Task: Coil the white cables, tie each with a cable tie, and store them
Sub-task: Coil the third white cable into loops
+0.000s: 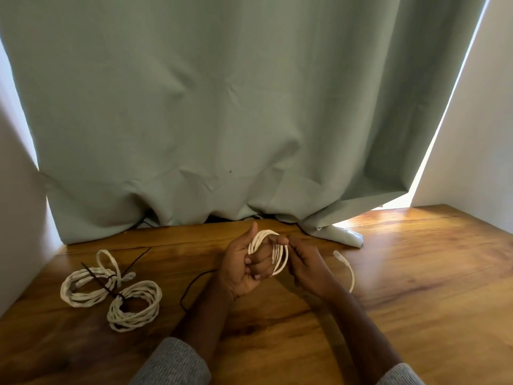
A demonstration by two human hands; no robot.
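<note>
We hold the cable coil (268, 251) above the bench (416, 273), our left hand (244, 262) in a closed grip around its loops so they stay stacked. Our right hand (308, 262) pinches the strand to feed the loose tail (347, 269) round.

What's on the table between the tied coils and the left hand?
Head view: a loose dark cable tie on bare wood, between the tied coils and left hand.

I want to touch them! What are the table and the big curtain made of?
The table looks like wood with a shiny finish: brown grain streaks show, and window light glares off it. The curtain looks like soft, matte green cloth: it hangs in folds and bunches where it meets the table. I can't tell the exact fabric.
</note>
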